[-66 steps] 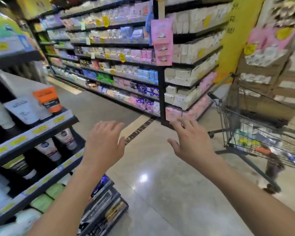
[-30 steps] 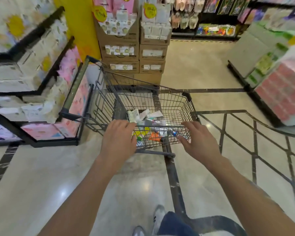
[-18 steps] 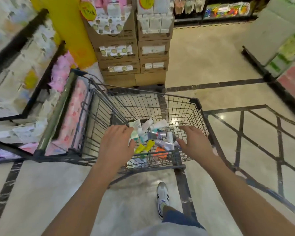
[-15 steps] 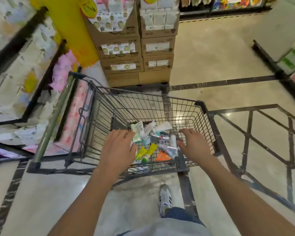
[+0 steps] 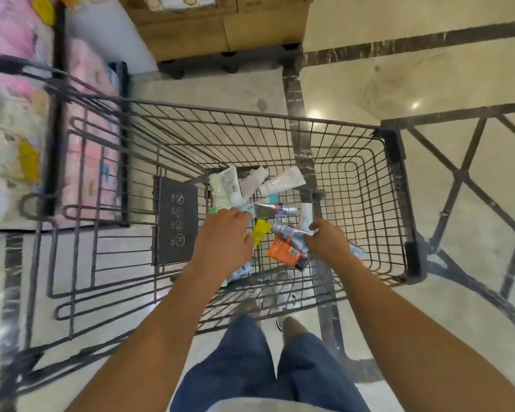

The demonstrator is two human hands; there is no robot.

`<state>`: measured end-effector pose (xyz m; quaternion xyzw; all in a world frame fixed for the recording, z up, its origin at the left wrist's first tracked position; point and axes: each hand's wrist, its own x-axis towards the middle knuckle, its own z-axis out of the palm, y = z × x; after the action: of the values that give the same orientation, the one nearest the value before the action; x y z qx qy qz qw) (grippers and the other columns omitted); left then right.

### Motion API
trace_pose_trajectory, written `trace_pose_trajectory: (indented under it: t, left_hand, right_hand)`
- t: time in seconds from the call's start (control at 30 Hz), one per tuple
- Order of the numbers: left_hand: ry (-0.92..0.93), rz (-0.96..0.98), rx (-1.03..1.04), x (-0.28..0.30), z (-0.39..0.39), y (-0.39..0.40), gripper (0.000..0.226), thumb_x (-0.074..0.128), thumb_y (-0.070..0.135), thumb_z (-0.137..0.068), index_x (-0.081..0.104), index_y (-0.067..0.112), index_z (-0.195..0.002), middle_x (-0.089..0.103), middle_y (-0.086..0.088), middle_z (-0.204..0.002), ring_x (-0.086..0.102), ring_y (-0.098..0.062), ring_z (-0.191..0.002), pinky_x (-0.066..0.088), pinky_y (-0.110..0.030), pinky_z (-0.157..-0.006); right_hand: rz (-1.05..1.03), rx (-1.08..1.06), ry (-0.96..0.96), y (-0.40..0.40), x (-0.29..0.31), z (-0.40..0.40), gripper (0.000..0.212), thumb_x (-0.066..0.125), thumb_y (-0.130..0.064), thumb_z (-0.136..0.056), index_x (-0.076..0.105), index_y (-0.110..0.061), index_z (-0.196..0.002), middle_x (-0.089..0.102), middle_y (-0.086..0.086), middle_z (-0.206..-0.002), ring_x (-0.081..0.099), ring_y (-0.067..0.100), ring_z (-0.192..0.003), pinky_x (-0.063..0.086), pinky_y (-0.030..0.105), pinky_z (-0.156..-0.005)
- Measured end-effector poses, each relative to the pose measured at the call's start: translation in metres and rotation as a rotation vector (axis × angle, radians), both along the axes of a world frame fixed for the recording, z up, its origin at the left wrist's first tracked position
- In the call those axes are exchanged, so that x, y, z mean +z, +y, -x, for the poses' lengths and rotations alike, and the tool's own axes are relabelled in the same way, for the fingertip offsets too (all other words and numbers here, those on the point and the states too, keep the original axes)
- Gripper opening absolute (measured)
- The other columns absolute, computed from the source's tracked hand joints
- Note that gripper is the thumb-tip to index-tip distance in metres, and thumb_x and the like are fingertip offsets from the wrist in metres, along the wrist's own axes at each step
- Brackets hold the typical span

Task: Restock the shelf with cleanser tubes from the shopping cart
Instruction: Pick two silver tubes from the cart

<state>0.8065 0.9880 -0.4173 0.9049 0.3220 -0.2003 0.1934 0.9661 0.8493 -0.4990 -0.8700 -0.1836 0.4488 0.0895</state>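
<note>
Silver tube point(image 5: 289, 231) lies in cart point(image 5: 394, 185), just left of our right hand point(image 5: 327, 240), fingers curled at its end, grip unsure | long axis goes up-left to down-right, cap direction unclear | left hand point(image 5: 223, 233) relaxed, holding nothing, over yellow tube point(image 5: 260, 230) | right hand is nearer.

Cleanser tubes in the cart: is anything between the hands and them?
Nothing visible. Both hands are inside the shopping cart basket, past its wire walls. The left hand sits over the tube pile; the right hand is at a silver tube.
</note>
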Motion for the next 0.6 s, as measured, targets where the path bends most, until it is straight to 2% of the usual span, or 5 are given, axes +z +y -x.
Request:
trace_pose_trajectory:
  t: [0.13,0.23,0.33,0.47,0.6]
  left_hand:
    - [-0.013,0.394,0.404,-0.098,-0.032,0.02,0.031,0.061,0.025,-0.091,0.066,0.019,-0.121,0.068,-0.007,-0.115,0.063,-0.024,-0.105,0.053,-0.04,-0.093]
    - [-0.014,0.653,0.792,-0.163,-0.056,0.026,0.009,0.061,0.017,-0.09,0.069,0.012,-0.09,0.069,-0.007,-0.087,0.064,-0.022,-0.078,0.057,-0.04,-0.078]
    - [0.025,0.85,1.19,-0.224,-0.072,0.028,0.015,0.063,0.023,-0.09,0.066,0.009,-0.094,0.072,-0.01,-0.083,0.067,-0.02,-0.067,0.058,-0.031,-0.059]
    - [0.05,1.018,1.386,-0.276,-0.085,0.032,0.055,0.064,0.053,-0.088,0.063,0.003,-0.11,0.074,-0.015,-0.093,0.073,-0.025,-0.071,0.052,-0.025,-0.045]
    - [0.056,1.098,1.413,-0.294,-0.098,0.038,0.062,0.059,0.068,-0.084,0.059,0.01,-0.108,0.07,-0.016,-0.093,0.065,-0.021,-0.066,0.044,-0.021,-0.039]
  right_hand:
    - [0.101,-0.434,0.262,0.014,-0.067,0.001,0.016,0.057,-0.018,-0.094,0.064,-0.004,-0.09,0.064,0.011,-0.074,0.062,0.021,-0.056,0.051,0.027,-0.048]
    - [0.09,-0.768,0.48,0.021,-0.116,0.008,0.019,0.065,-0.027,-0.091,0.058,-0.01,-0.09,0.07,0.016,-0.088,0.066,0.022,-0.066,0.056,0.032,-0.057]
    - [0.043,-0.996,0.627,0.026,-0.156,0.018,0.024,0.069,-0.032,-0.087,0.057,-0.011,-0.089,0.066,0.011,-0.074,0.061,0.019,-0.056,0.051,0.028,-0.047]
    - [0.006,-1.269,0.939,0.032,-0.189,0.022,0.043,0.042,-0.045,-0.103,0.047,-0.014,-0.074,0.045,0.002,-0.043,0.044,0.012,-0.033,0.051,0.025,-0.04]
    - [0.169,-1.359,0.901,0.048,-0.193,0.007,0.079,0.033,-0.08,-0.087,0.058,-0.006,-0.082,0.056,0.01,-0.067,0.056,0.02,-0.058,0.06,0.035,-0.054]
